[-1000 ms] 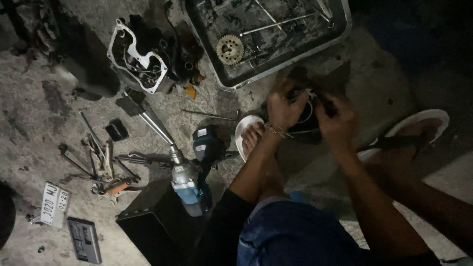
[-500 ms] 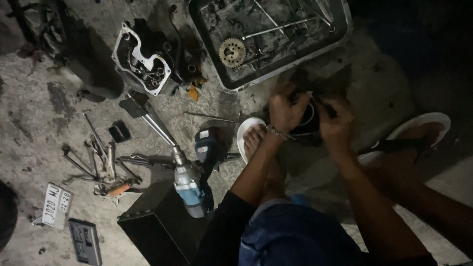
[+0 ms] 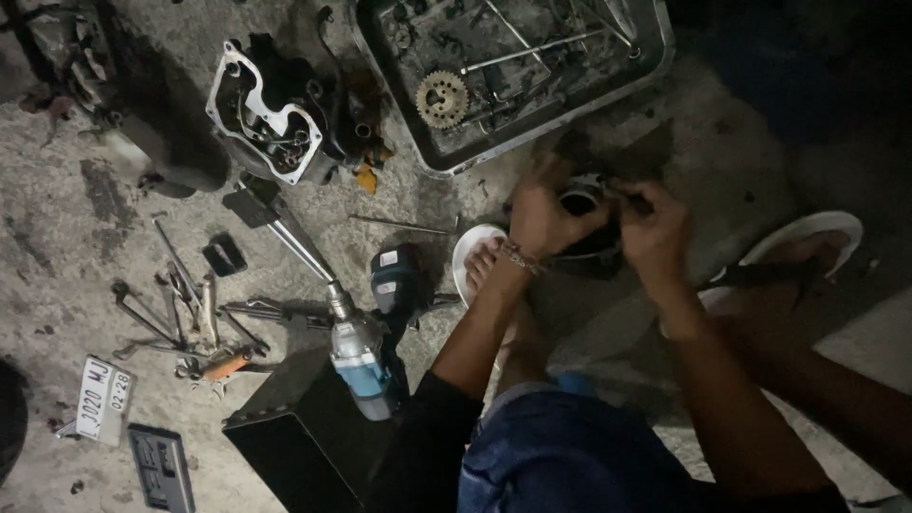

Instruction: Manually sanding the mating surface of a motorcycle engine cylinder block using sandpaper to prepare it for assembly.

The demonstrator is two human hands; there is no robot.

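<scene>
Both hands [image 3: 594, 223] grip dark round part [image 3: 581, 201] btwn feet, metal tray [image 3: 655, 47] just beyond.

I am looking at a rough, gray concrete floor [image 3: 57, 190]. At twelve o'clock, a shiny metal tray [image 3: 655, 47] is holding a dull brass-colored gear [image 3: 442, 98]. At nine o'clock, thin metal tools [image 3: 180, 304] are shining a little. The drill [image 3: 366, 356] is looking like smooth blue plastic. My blue shorts [image 3: 579, 456] are soft cloth.

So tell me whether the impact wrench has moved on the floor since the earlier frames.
No. The impact wrench lies just as it did beside the black box and hand tools; only the camera shifted.
</scene>
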